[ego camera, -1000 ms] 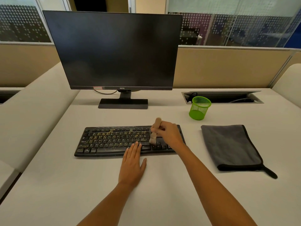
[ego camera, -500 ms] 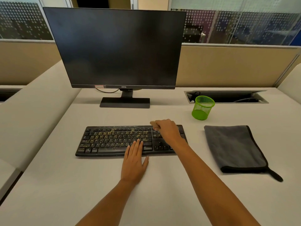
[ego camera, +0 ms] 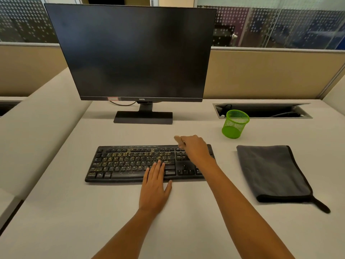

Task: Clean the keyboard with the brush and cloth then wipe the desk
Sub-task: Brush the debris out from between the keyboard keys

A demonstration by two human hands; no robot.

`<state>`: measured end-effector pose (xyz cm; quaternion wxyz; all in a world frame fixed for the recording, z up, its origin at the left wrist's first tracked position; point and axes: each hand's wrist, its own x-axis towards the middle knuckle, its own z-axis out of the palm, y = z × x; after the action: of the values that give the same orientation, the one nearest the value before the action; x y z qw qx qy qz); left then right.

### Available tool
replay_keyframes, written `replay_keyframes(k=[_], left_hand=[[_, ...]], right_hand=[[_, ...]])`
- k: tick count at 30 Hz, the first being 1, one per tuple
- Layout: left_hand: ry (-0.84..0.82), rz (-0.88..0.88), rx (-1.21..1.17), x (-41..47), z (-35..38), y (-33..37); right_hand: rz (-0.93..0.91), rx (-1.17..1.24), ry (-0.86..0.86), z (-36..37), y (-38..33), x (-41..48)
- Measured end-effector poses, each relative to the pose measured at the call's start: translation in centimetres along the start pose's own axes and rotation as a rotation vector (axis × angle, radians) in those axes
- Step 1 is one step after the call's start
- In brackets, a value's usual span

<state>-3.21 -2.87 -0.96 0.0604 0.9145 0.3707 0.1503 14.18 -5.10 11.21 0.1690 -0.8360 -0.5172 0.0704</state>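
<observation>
Gripping the brush [ego camera: 177, 139], the right hand [ego camera: 195, 148] hangs over the keyboard [ego camera: 130, 163] at its right end; left hand [ego camera: 155, 187] lies flat, unclenched, across its front edge.

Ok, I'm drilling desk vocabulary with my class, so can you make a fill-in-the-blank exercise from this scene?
While the left hand lies flat at the keyboard, the right hand grips the ____.
The grey cloth lies to the keyboard's ____.
The mesh cup is coloured ____.
Missing words: brush, right, green.
</observation>
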Motion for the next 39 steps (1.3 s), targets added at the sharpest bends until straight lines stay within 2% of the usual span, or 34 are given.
replay_keyframes(k=[3,6,9,11,14,16,18,20,23,26,29,33,37,39], left_hand=[[0.004,-0.002,0.000,0.1,0.0,0.1],[0.000,-0.001,-0.002,0.0,0.1,0.0],[-0.003,0.001,-0.002,0.0,0.1,-0.1],[-0.006,-0.001,-0.005,0.0,0.0,-0.1],[-0.008,-0.001,-0.008,0.0,0.0,0.0],[0.000,-0.004,-0.007,0.0,0.1,0.0],[0.002,-0.006,-0.010,0.0,0.1,0.0],[0.003,-0.004,-0.008,0.0,0.1,0.0],[0.001,-0.002,-0.003,0.0,0.2,-0.1],[-0.006,-0.003,-0.001,0.0,0.2,-0.1],[-0.007,0.001,-0.006,0.1,0.1,-0.1],[0.005,0.004,-0.014,0.1,0.1,-0.1],[0.011,0.001,-0.017,0.0,0.1,0.0],[0.011,0.001,-0.016,0.0,0.1,0.0]], right_hand=[[-0.064,-0.008,-0.001,1.3,-0.6,0.3],[-0.006,0.440,0.015,0.8,-0.7,0.1],[0.051,0.588,0.098,-0.3,0.3,0.2],[0.098,0.506,0.091,-1.0,0.8,0.2],[0.096,0.174,0.012,-1.1,0.7,0.2],[0.036,0.017,-0.004,-0.1,0.0,0.2],[-0.030,-0.038,-0.003,1.1,-0.5,0.2],[-0.036,0.134,0.020,1.5,-0.6,0.0],[0.129,0.607,0.187,0.8,-0.4,-0.2],[0.228,0.711,0.413,1.3,-0.5,-0.6],[0.249,0.717,0.464,2.7,-0.8,-1.3],[0.249,0.550,0.372,3.6,-0.7,-2.0],[0.316,0.315,0.105,1.1,-0.4,-0.9],[0.384,0.355,0.104,-0.3,0.0,-0.2]])
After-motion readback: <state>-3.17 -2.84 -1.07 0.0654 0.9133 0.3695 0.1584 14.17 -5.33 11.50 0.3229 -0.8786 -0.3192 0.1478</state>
